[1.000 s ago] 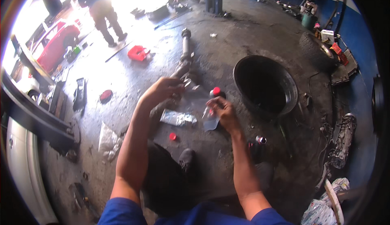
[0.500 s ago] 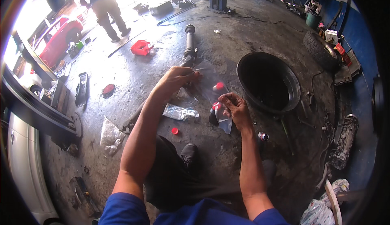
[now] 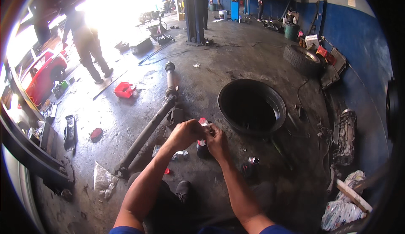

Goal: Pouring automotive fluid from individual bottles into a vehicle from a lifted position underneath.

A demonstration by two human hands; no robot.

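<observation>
My left hand and my right hand meet in front of me, fingers closed in pinches. Bunched between their fingertips is a bit of clear plastic bag, mostly hidden by the fingers. Just behind and below them stands a dark bottle with red at its top, partly covered by my hands. A loose red cap lies on the floor near my left forearm. Shiny clear packaging rests under my left wrist.
A wide black tub stands right of my hands. A long drive shaft lies to the left, with a red container beyond it. A small can sits near my right forearm. A person stands at far left.
My hands have come together from apart, and the clear plastic stretched between them is now bunched up. The view has tilted upward and turned to the right.
</observation>
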